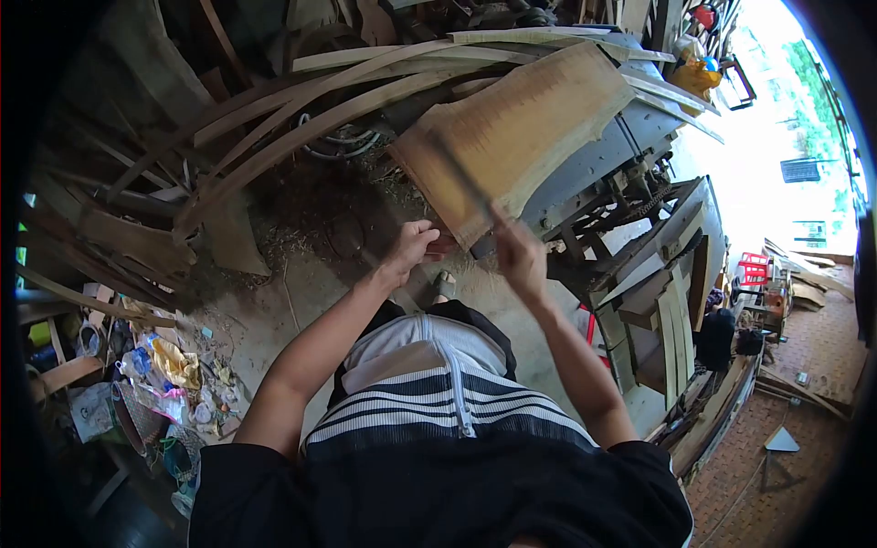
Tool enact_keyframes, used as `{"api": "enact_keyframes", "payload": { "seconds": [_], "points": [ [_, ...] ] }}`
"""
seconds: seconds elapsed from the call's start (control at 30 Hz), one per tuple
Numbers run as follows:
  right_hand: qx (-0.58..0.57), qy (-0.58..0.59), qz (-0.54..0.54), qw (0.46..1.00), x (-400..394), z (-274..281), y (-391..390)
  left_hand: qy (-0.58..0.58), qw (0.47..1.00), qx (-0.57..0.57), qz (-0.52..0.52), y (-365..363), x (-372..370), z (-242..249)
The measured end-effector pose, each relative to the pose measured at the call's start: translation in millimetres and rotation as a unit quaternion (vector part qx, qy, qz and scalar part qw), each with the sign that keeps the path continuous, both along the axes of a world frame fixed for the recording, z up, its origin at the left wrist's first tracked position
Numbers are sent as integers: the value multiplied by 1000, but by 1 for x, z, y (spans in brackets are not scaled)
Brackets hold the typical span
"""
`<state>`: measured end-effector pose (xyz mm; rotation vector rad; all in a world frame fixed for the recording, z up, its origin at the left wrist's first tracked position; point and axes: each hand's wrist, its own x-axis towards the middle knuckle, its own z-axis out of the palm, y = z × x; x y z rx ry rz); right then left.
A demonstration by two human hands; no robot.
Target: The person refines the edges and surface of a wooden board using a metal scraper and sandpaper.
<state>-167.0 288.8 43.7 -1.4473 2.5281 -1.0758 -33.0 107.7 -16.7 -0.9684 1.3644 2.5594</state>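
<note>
A broad wooden slab point(521, 119) with one wavy edge lies on a grey metal machine table point(630, 137). My right hand point(521, 258) is closed around the near end of a long, thin dark tool point(461, 173), which slants up and left over the slab's near end and is smeared by motion. Just off the slab's near left corner is my left hand point(411, 250), its fingers curled in a pinch. Something brownish shows by those fingertips, but I cannot tell what it is.
Long curved wooden strips point(311, 123) arch behind and left of the slab. Wood offcuts point(671, 320) are stacked on the right, near a red plastic crate point(753, 269). Plastic bags and litter point(169, 374) lie at the left. Shavings point(292, 247) cover part of the floor.
</note>
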Motion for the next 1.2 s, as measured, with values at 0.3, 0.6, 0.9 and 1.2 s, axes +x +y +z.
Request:
{"api": "enact_keyframes", "payload": {
  "seconds": [0.3,0.6,0.9,1.2],
  "points": [
    [91,48,-30,994,-12,-18,-31,30,997,-70,13,-5,-14,-15],
    [72,11,-89,993,-32,8,-41,45,997,-57,24,-10,-8,-18],
    [34,23,30,999,-12,3,-34,23,999,-11,20,-17,7,-16],
    [147,52,156,975,2,15,-38,13,997,-61,51,-31,36,-13]
  ]
}}
